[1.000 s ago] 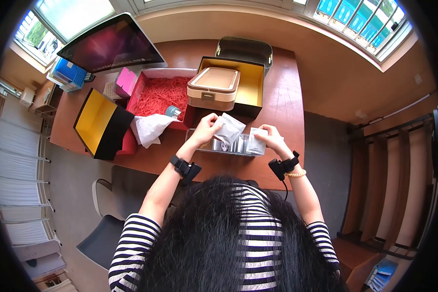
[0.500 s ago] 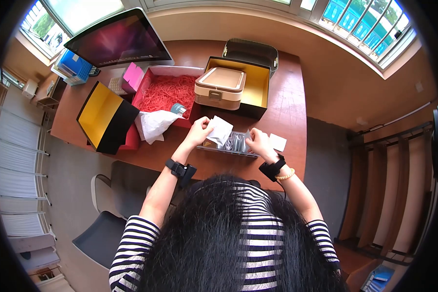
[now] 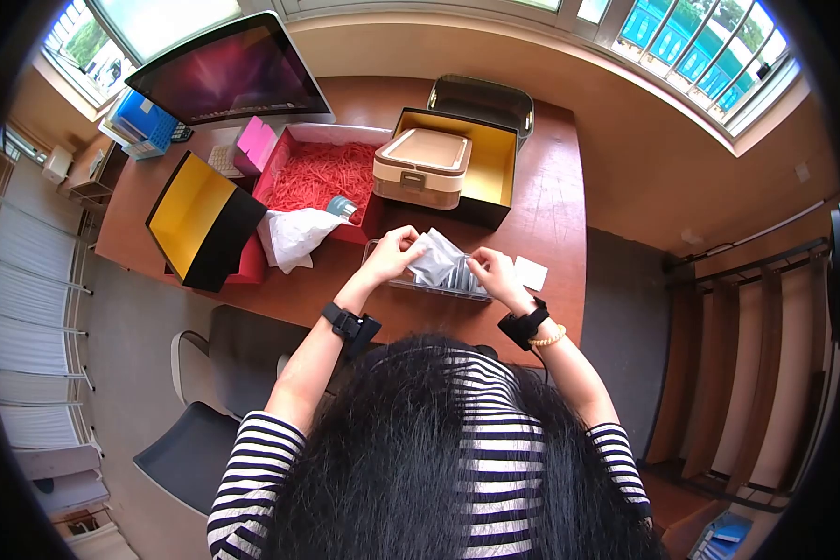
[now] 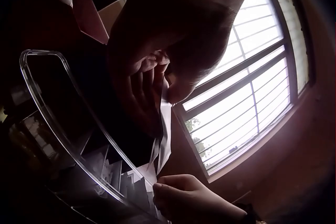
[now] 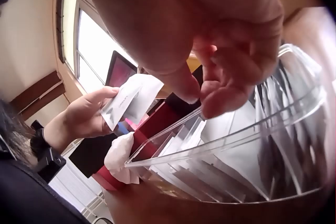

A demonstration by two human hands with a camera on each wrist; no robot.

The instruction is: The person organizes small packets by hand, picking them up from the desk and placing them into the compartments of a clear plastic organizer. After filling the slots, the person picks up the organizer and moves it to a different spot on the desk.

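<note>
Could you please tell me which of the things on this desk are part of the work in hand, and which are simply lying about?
In use:
left hand
right hand
silver packet, held by both hands
clear tray of packets

Lying about:
monitor
red shred box
beige case
white card

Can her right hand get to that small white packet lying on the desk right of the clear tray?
Probably yes. The right hand is at the clear tray, pinching a silvery pouch, and the white packet lies just beside it on open desk with nothing between. She'd have to let go first.
</note>
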